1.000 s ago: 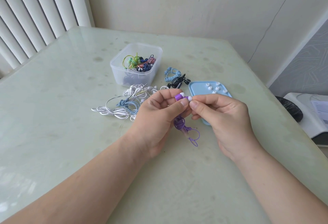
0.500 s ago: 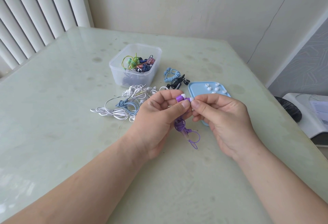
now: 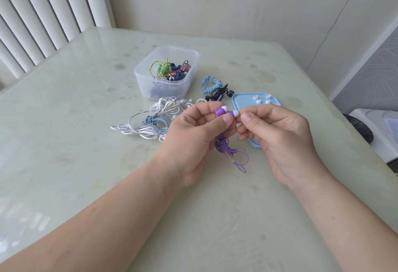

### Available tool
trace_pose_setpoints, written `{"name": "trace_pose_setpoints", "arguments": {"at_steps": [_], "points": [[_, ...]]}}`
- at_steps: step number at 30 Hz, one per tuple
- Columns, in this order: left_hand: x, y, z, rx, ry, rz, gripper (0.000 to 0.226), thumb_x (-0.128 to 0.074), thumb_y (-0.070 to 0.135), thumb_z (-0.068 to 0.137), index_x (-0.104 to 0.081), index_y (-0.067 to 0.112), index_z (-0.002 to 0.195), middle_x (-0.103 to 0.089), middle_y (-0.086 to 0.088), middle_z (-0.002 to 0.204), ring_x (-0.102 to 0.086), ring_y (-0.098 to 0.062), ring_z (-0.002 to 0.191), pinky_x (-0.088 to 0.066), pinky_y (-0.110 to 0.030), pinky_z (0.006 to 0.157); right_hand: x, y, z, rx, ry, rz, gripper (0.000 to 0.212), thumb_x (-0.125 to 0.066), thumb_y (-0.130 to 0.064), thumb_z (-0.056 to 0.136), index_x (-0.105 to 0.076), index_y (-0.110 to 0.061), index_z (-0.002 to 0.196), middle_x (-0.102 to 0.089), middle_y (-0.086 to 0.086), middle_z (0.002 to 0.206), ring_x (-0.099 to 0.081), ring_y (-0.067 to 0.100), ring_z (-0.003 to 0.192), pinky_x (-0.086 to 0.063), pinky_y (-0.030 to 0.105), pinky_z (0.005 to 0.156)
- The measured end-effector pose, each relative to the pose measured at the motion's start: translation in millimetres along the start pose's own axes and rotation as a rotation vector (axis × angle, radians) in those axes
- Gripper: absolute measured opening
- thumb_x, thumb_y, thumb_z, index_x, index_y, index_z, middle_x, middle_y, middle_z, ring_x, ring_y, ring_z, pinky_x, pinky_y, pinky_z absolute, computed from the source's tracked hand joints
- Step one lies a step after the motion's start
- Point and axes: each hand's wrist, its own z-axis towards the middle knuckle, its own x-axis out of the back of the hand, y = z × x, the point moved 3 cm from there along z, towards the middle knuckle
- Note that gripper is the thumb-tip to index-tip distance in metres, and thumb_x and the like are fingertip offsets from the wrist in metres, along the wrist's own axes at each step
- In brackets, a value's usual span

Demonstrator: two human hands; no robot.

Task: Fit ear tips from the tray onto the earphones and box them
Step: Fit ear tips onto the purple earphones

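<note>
Two purple buds [image 3: 226, 112], each with a smooth white tip, are pinched by the left hand [image 3: 195, 135] just in front of the tray [image 3: 241, 103]. Their thin purple cord [image 3: 228, 150] hangs below the fist in a loose bunch, and its metal plug sticks out. The right hand [image 3: 277, 136] is closed, with thumb and forefinger at the white tip of the nearer bud; I cannot tell if they grip it. The tray is pale blue plastic, flat with rounded corners, and holds several small white tips [image 3: 261, 99]. Left of the tray stands a clear plastic box [image 3: 165, 73] with coloured earphones inside. White and blue cords [image 3: 148, 124] lie tangled before the box on the glossy table [image 3: 64, 121].
</note>
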Motion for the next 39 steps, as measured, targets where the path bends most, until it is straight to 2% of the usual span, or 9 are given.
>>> {"name": "trace_pose_setpoints", "arguments": {"at_steps": [5,12,16,19,23,27,32,36,39], "points": [[0,0,0,0.003,-0.012,0.007,0.023,-0.069,-0.007,0.090,-0.068,0.004,0.109,-0.076,-0.021,0.107,-0.075,-0.028,0.092,-0.060,-0.042,0.095,0,2,1,-0.032,-0.019,0.046,0.014,-0.068,-0.003,0.092,-0.074,-0.005,0.105,-0.074,0.013,0.083,-0.065,0.024,0.071,-0.055,0.033,0.067],[0,-1,0,-0.007,-0.034,0.067,0.028,-0.072,-0.006,0.087,-0.067,0.001,0.114,-0.076,-0.013,0.096,-0.073,-0.027,0.084,-0.062,-0.039,0.089,-1,2,1,-0.001,-0.064,-0.072,0.011,-0.067,-0.006,0.095,-0.077,-0.005,0.098,-0.071,0.002,0.069,-0.062,0.018,0.064,-0.054,0.028,0.063],[2,5,-3,-0.010,-0.022,0.062,0.030,-0.071,-0.005,0.088,-0.066,-0.001,0.118,-0.076,-0.016,0.101,-0.074,-0.026,0.084,-0.061,-0.035,0.083,-1,-2,-1,-0.025,-0.072,-0.106,0.014,-0.065,-0.020,0.097,-0.077,-0.015,0.100,-0.074,0.005,0.078,-0.062,0.019,0.065,-0.054,0.031,0.062],[4,17,-5,-0.060,-0.016,0.010,0.035,-0.071,-0.003,0.087,-0.067,0.001,0.121,-0.075,-0.016,0.103,-0.073,-0.027,0.081,-0.061,-0.036,0.081,-3,-9,-5,-0.063,-0.232,-0.163,0.026,-0.070,-0.039,0.087,-0.078,-0.020,0.104,-0.078,0.003,0.093,-0.067,0.016,0.075,-0.053,0.031,0.064],[5,28,-6,-0.094,0.002,-0.032,0.035,-0.070,-0.001,0.087,-0.069,0.009,0.120,-0.073,-0.012,0.101,-0.069,-0.026,0.082,-0.060,-0.032,0.074,-12,-7,-14,-0.085,-0.366,-0.270,0.037,-0.087,-0.023,0.074,-0.077,-0.023,0.109,-0.079,0.001,0.098,-0.073,0.017,0.092,-0.057,0.031,0.081],[5,25,-5,-0.089,0.020,0.068,0.030,-0.065,0.001,0.095,-0.069,0.010,0.123,-0.071,-0.006,0.092,-0.066,-0.025,0.082,-0.058,-0.034,0.079,-14,-5,-14,-0.104,-0.324,-0.244,0.018,-0.078,-0.005,0.087,-0.079,-0.019,0.098,-0.070,0.022,0.084,-0.064,0.016,0.071,-0.049,0.025,0.056],[7,22,-5,-0.066,0.022,0.261,0.019,-0.063,0.009,0.101,-0.070,0.009,0.119,-0.071,-0.019,0.102,-0.072,-0.024,0.089,-0.059,-0.043,0.096,-4,-6,-4,-0.154,-0.157,-0.061,0.018,-0.074,-0.005,0.090,-0.069,-0.006,0.107,-0.071,0.014,0.075,-0.063,0.025,0.065,-0.048,0.032,0.052],[7,15,-6,-0.015,-0.020,0.335,0.017,-0.064,0.009,0.101,-0.069,0.006,0.116,-0.068,-0.027,0.110,-0.071,-0.027,0.091,-0.062,-0.038,0.086,-2,-3,0,-0.164,-0.094,-0.007,0.012,-0.069,-0.008,0.094,-0.065,-0.005,0.105,-0.067,0.012,0.070,-0.058,0.025,0.061,-0.047,0.032,0.051],[2,10,-10,0.031,-0.064,0.340,0.018,-0.058,0.009,0.104,-0.066,0.003,0.119,-0.076,-0.020,0.100,-0.073,-0.025,0.088,-0.062,-0.036,0.080,-1,0,1,-0.180,-0.073,-0.024,0.012,-0.068,-0.010,0.096,-0.065,-0.003,0.105,-0.066,0.013,0.070,-0.057,0.023,0.058,-0.048,0.031,0.051]]}}
